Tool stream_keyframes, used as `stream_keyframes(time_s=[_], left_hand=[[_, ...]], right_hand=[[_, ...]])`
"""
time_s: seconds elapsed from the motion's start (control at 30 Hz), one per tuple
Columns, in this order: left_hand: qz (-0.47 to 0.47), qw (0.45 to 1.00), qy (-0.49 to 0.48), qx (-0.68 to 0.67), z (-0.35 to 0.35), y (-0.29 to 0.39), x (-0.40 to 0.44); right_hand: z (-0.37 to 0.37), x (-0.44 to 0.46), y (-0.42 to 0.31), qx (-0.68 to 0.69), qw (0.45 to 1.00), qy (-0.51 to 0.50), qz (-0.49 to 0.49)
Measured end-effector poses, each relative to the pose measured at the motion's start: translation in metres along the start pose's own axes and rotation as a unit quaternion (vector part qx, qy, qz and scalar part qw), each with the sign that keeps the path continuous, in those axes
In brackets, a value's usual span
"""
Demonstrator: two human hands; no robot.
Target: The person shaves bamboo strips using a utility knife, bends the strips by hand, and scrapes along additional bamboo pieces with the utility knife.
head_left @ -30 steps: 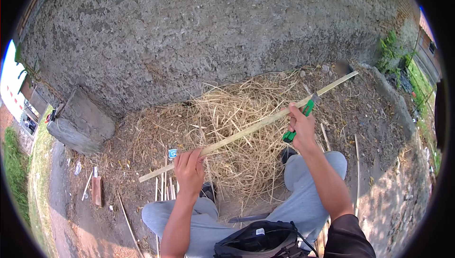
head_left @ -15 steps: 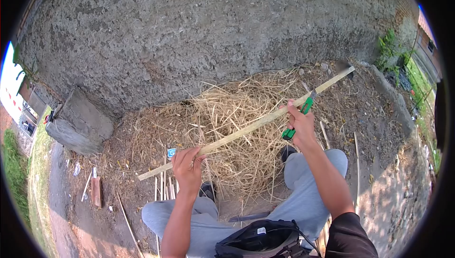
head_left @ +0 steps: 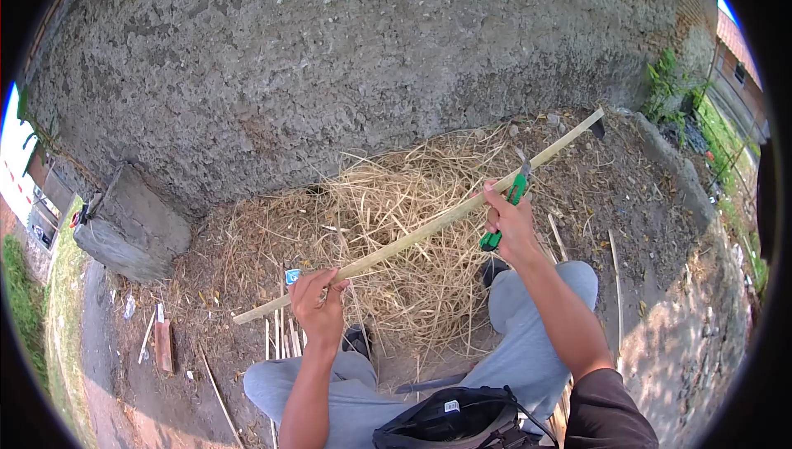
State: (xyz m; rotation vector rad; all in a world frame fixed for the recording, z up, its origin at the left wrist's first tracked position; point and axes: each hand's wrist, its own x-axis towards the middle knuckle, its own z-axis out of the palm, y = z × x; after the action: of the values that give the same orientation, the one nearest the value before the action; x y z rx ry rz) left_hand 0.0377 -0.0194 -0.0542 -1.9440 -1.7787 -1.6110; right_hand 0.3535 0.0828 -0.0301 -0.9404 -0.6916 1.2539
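Observation:
A long, pale bamboo strip runs slantwise in front of me, its right end higher towards the wall. Near its lower left end, my left hand is closed round it. My right hand grips a green utility knife and also has its fingers at the strip. The knife's blade is out, pointing up and slightly left beside the strip's far edge. Part of the knife handle is hidden by my fingers. Below the strip lies a heap of thin straw-coloured shavings.
A rough grey wall rises beyond the shavings. At the left stands a concrete block. More thin strips lie by my left knee, and another strip is on the right. An open black bag rests at my lap.
The knife has turned in my right hand, so its blade now tilts up and left instead of lying along the strip. Both hands still hold on, and the view has shifted slightly.

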Motion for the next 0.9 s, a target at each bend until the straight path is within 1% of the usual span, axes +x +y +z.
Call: stream_keyframes(time_s=[0.17,0.4,0.6,0.67,0.83,0.9], left_hand=[[-0.012,1.0,-0.013,0.02,0.0007,0.0008,-0.0004],[-0.004,0.999,-0.02,0.03,0.0013,0.0006,-0.0009],[0.015,0.999,-0.023,0.039,0.0028,-0.0002,-0.0017],[0.038,0.997,-0.043,0.053,0.0024,-0.0027,-0.0023],[0.042,0.996,-0.05,0.067,0.0018,0.0009,-0.0025],[0.043,0.995,-0.052,0.072,0.0029,-0.0002,-0.0035]], right_hand=[[0.0044,-0.0051,-0.0046,-0.018,1.0,0.008,-0.001],[0.0041,-0.006,-0.0059,-0.026,1.0,0.011,-0.008],[0.0026,-0.0052,-0.005,-0.03,0.999,0.023,-0.015],[0.003,-0.0043,-0.0043,-0.04,0.999,0.03,-0.019],[0.0042,-0.0062,-0.0066,-0.058,0.997,0.032,-0.033],[0.003,-0.0058,-0.0064,-0.076,0.995,0.05,-0.028]])
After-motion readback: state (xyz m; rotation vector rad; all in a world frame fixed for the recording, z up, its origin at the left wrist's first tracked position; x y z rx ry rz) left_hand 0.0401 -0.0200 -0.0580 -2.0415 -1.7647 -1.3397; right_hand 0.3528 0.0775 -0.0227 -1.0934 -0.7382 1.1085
